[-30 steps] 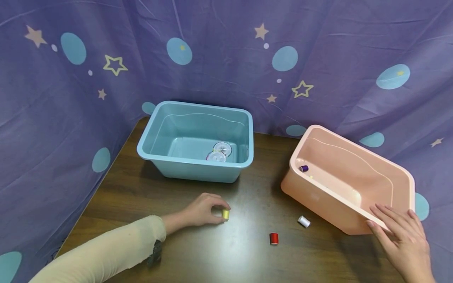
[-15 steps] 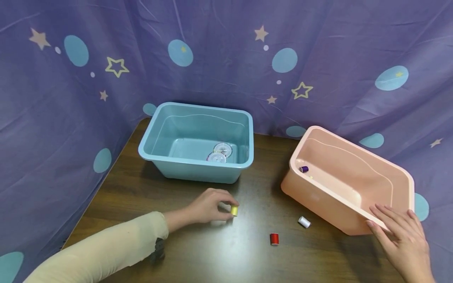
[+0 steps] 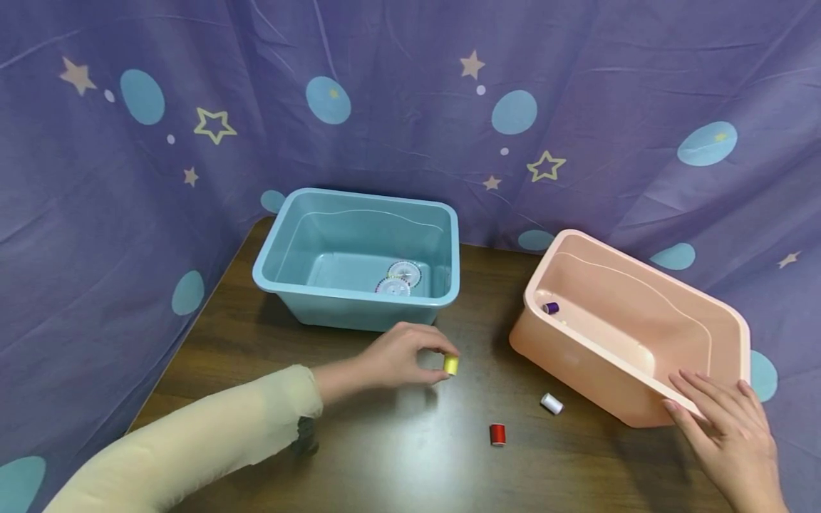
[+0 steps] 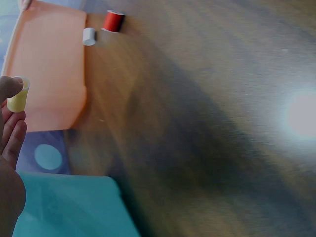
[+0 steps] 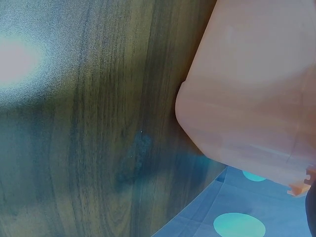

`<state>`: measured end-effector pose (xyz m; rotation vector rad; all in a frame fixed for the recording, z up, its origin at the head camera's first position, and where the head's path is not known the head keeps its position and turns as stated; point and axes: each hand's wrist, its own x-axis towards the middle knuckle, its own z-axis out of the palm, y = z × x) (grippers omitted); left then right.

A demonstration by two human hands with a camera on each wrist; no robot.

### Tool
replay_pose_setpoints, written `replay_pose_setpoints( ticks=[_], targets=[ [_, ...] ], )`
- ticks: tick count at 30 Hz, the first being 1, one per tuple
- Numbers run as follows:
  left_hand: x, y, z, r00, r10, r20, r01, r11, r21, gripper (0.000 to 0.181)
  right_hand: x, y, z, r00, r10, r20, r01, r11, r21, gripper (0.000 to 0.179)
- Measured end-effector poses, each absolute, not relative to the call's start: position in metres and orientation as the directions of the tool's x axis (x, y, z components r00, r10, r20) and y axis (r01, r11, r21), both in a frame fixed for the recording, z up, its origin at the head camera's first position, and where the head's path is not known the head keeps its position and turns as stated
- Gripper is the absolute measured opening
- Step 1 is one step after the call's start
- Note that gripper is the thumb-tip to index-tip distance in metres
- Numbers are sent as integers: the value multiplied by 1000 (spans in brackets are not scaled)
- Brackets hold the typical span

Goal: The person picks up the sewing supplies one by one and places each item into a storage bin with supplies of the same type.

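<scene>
My left hand pinches a yellow spool of thread between thumb and fingers, above the table in front of the blue tub. In the left wrist view the yellow spool is upright, with the thumb across its upper part. On the right, my right hand rests over the near rim of the peach tub, its fingers extended. A purple spool lies inside that tub at the left end. On the tabletop lie a white spool and a red spool.
The blue tub stands at the back left, holding two round wheels of pins. A purple curtain with stars and ovals hangs behind the wooden table. Light glares off the table's middle.
My left hand has lifted the yellow spool and carried it to the right and away from me. The right hand stays on the peach tub's rim.
</scene>
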<state>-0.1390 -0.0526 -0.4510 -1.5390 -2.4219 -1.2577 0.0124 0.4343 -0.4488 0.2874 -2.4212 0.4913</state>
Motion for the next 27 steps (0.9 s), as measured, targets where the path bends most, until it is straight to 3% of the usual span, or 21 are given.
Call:
replay_pose_setpoints(
  ticks=[10, 21, 27],
  targets=[
    [-148, -29, -415, -483, 767, 423, 794, 180, 581, 26, 14, 434, -447, -785, -70, 616, -308, 906, -289, 73],
    [-162, -7, -382, -476, 800, 365, 805, 229, 548, 29, 13, 434, -447, -792, -73, 606, -304, 908, -288, 74],
    [-173, 10, -368, -438, 807, 396, 843, 216, 493, 28, 13, 436, -449, -779, -78, 622, -314, 907, -280, 73]
  ],
)
